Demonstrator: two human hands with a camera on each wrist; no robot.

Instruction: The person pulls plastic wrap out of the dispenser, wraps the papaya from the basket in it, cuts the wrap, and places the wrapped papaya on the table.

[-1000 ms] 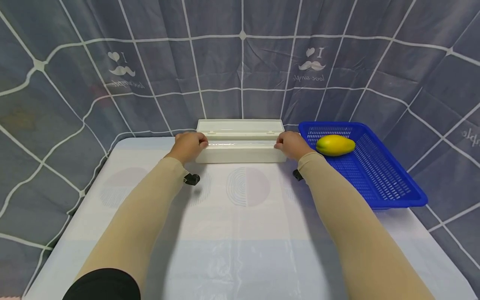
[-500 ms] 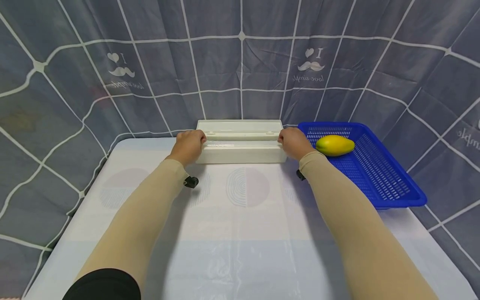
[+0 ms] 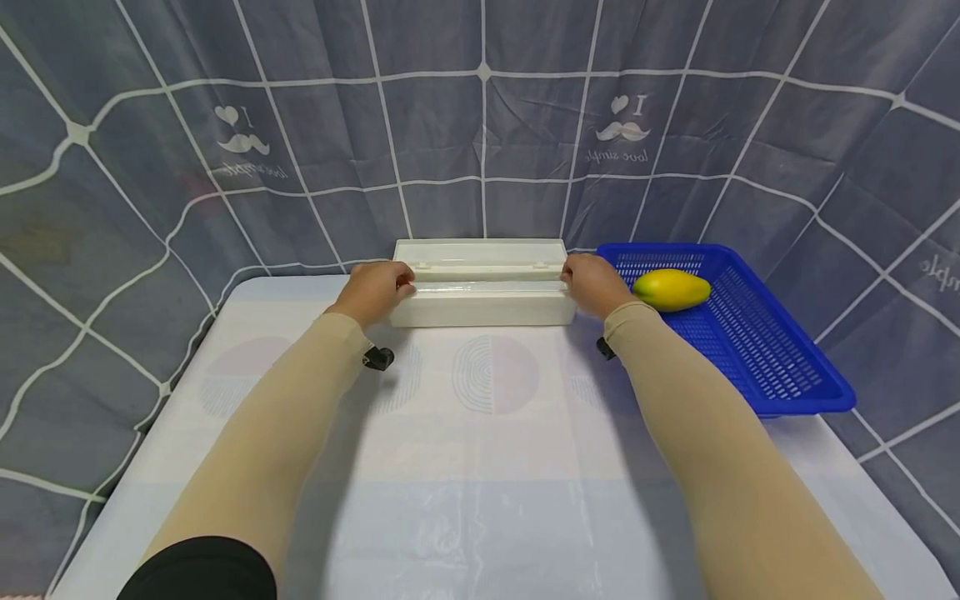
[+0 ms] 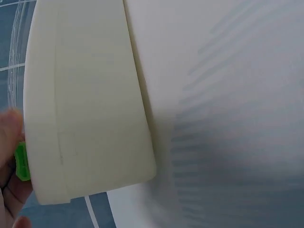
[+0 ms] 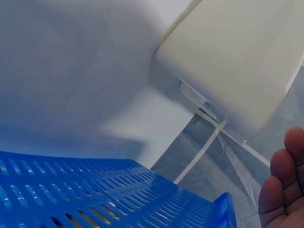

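A long white cling film dispenser [image 3: 483, 311] lies at the table's far side, its lid [image 3: 480, 252] raised at the back. A glossy strip of clear cling film [image 3: 480, 287] stretches along its opening. My left hand [image 3: 371, 292] pinches the film at the left end; in the left wrist view the film [image 4: 16, 57] stands clear of the box near the thumb [image 4: 9, 130], beside a small green piece [image 4: 22, 161]. My right hand [image 3: 594, 285] holds the right end with curled fingers; in the right wrist view its thumb and index finger are out of sight.
A blue plastic basket [image 3: 806, 350] stands at the right, close beside my right hand and forearm. In it lies a yellow fruit [image 3: 671, 290] with a greenish end, perhaps a mango. A grey checked curtain [image 3: 420, 125] hangs behind the white-covered table [image 3: 480, 517].
My right hand has shifted slightly right along the dispenser's end, and its fingers have curled in. The left hand has stayed nearly in place. The dispenser, basket and fruit have not moved.
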